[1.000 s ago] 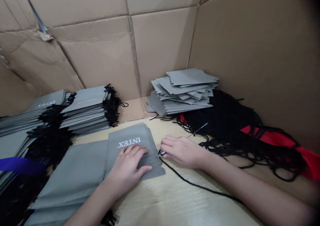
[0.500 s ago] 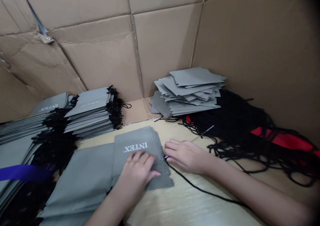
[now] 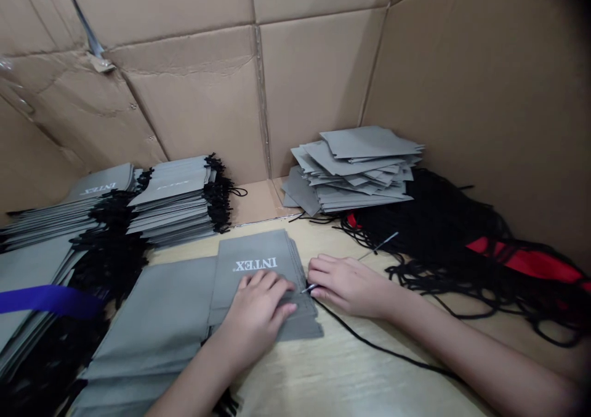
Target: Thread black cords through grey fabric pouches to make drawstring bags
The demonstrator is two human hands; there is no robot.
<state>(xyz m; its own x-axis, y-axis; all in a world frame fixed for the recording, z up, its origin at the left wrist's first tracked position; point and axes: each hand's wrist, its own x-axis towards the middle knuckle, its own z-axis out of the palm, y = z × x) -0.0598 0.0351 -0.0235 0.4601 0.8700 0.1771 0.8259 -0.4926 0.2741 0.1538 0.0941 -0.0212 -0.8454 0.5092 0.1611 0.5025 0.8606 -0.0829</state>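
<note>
My left hand [image 3: 258,303] rests on a small stack of grey drawstring pouches [image 3: 252,251] printed INTEX, its fingers laid over the top one and the thumb apart. My right hand [image 3: 348,284] is closed around a thin metal threading rod [image 3: 379,243]. The rod's near tip pokes out from the fingers, at the right edge of the pouches and close to my left index finger. A black cord [image 3: 364,338] runs from beside the right fingertips, under the right forearm. Whether the tip is inside a pouch's hem, I cannot tell.
Grey pouches [image 3: 170,195] with black cord ends are stacked at left, by a blue-purple band [image 3: 50,300]. More grey pouches [image 3: 152,318] lie left of my hand. Loose grey pieces [image 3: 364,170] pile behind, beside black cords [image 3: 443,220] with red strips [image 3: 521,260]. Cardboard walls [image 3: 318,66] enclose the table.
The view has shifted slightly, moving everything a little to the right. My left index finger now reaches further toward the rod's tip. My right hand keeps its hold on the rod.
</note>
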